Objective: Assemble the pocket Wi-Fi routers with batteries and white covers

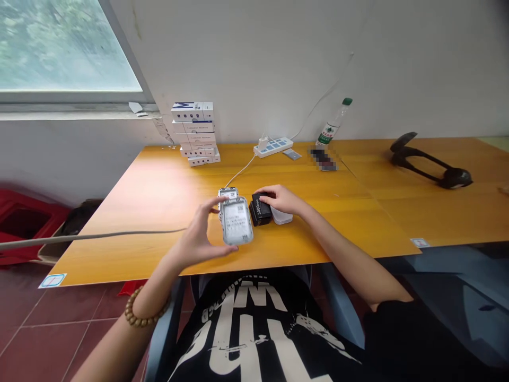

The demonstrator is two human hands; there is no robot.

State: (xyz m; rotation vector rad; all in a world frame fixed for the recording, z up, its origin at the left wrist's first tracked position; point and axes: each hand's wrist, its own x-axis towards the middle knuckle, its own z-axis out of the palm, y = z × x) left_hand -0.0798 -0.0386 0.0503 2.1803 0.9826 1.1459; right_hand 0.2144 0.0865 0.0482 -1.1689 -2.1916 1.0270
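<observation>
My left hand (pixel 199 236) holds a white plastic casing (pixel 237 225) between thumb and fingers, raised over the near part of the table. The casing has rounded corners, a printed face and a small square code. Just behind it, partly hidden, lies another white device (pixel 227 193) with a printed label. My right hand (pixel 284 200) is closed on a black block marked 3000, which looks like a battery pack (pixel 257 213); more than one seems to be stacked there. Beneath my right hand a white plastic shell (pixel 281 217) rests on the table.
Stacked white boxes (pixel 194 135) stand against the wall. A power strip (pixel 273 147) with a plugged-in white cable, a plastic bottle (pixel 332 126) and a blurred phone-like object (pixel 323 159) are at the back. A black stand-like device (pixel 429 164) lies right. A grey cable (pixel 119 234) crosses the left side.
</observation>
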